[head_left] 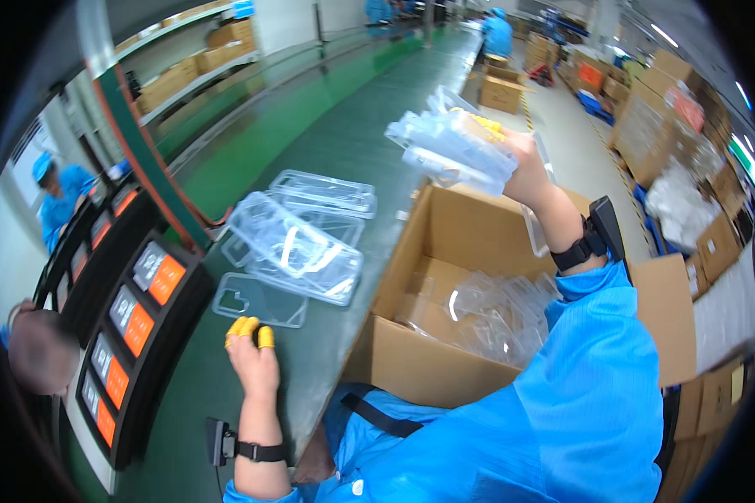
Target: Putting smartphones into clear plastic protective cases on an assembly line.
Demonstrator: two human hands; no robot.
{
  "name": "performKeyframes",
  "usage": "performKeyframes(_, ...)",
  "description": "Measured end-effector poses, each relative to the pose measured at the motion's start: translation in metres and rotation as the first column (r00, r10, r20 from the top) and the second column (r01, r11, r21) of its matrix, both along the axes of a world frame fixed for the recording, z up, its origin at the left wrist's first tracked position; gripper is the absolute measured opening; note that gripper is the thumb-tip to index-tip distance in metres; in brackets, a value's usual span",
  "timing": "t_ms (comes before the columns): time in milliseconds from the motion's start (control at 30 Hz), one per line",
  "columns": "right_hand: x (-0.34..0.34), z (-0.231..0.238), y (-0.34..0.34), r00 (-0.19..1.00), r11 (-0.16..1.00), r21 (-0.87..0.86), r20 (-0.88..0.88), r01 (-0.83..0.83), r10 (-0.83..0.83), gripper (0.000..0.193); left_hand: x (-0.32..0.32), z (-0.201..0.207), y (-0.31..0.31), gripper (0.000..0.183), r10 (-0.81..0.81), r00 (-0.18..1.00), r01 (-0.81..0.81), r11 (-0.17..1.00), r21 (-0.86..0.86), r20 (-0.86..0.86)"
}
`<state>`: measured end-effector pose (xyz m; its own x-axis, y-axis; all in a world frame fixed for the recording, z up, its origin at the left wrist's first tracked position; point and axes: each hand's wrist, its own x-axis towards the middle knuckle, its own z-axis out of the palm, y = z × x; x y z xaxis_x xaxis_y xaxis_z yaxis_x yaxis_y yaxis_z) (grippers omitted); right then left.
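Observation:
My right hand (520,159), with yellow finger cots on its fingers, is raised above the far end of an open cardboard box (428,356). It grips a bundle of clear plastic phone cases (457,147). On the green workbench (327,142), a loose pile of several more clear cases (298,243) lies left of the box. One flat clear case (260,302) with a cutout rests at the pile's near side. Just below it is my left hand (256,360), also in yellow finger cots, its fingers apart and holding nothing. Whether its fingertips touch that case, I cannot tell.
Clear plastic cases (499,323) lie inside the box. A black rack with orange-and-white cards (138,323) lines the left side, beside a green post (151,159). Co-workers in blue (63,193) are at the left and far end. Stacked cartons (633,117) stand right of the aisle.

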<state>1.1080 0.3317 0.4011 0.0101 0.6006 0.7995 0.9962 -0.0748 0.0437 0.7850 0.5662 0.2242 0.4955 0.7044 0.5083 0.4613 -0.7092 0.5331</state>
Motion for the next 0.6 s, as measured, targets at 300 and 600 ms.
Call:
performKeyframes(300, -0.059, -0.004, 0.177, 0.68, 0.855, -0.038, 0.589, -0.517, 0.438, 0.033, 0.001, 0.005, -0.006, 0.03, 0.037, 0.996, -0.033, 0.998, -0.052, 0.081)
performKeyframes(600, -0.05, -0.053, 0.235, 0.516, 0.497, -0.637, 0.176, -0.59, 0.838, 0.066, 0.034, -0.003, 0.025, 0.065, -0.002, 0.891, 0.065, 0.99, -0.123, 0.453)
